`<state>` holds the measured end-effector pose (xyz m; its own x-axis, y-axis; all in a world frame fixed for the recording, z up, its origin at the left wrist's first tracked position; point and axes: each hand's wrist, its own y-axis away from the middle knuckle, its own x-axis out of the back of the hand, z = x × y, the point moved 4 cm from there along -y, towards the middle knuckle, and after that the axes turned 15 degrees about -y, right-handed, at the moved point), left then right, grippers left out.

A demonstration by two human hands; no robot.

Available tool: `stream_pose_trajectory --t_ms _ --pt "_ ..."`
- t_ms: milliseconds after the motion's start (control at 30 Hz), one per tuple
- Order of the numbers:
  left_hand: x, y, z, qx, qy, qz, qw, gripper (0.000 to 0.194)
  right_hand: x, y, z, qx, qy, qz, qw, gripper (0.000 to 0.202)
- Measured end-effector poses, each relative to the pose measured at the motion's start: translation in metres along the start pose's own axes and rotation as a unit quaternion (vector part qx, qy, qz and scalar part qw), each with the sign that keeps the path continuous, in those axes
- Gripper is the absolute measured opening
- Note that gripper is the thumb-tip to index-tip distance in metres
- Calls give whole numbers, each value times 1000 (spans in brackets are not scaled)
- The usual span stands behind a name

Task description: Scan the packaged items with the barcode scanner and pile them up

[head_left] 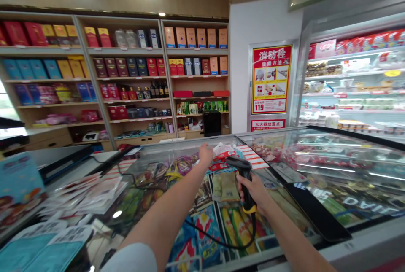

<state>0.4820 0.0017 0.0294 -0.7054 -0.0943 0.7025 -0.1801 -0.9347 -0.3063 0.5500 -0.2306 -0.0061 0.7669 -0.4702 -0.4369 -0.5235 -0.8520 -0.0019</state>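
My right hand (pixel 249 187) is wrapped round the handle of a black and yellow barcode scanner (pixel 241 165), whose head points to the left over the glass-topped freezer (pixel 232 268). A black cable loops down from the scanner's base. Farther off, my left hand (pixel 206 154) is stretched out to the left edge of a pile of red and white packages (pixel 225 154). Its fingers are small and blurred, so their grip cannot be made out. Striped red and white sheets (pixel 255 157) lie just right of the packages.
Packaged foods such as corn (pixel 236 221) show inside the freezer. Paper sheets (pixel 95 192) and blue packs (pixel 47 242) lie at the left. Shelves of boxes (pixel 133 67) stand behind, and a refrigerated display (pixel 354 95) is at the right. A black strip (pixel 316 211) crosses the freezer.
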Motion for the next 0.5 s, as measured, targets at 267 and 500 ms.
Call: stream_pose_trajectory --t_ms 267,500 --pt "107 41 -122 -1 -25 51 998 23 -37 7 17 -32 19 -20 999 35" --pt "256 96 -236 57 -220 58 972 37 -102 10 49 -86 40 -105 990 32"
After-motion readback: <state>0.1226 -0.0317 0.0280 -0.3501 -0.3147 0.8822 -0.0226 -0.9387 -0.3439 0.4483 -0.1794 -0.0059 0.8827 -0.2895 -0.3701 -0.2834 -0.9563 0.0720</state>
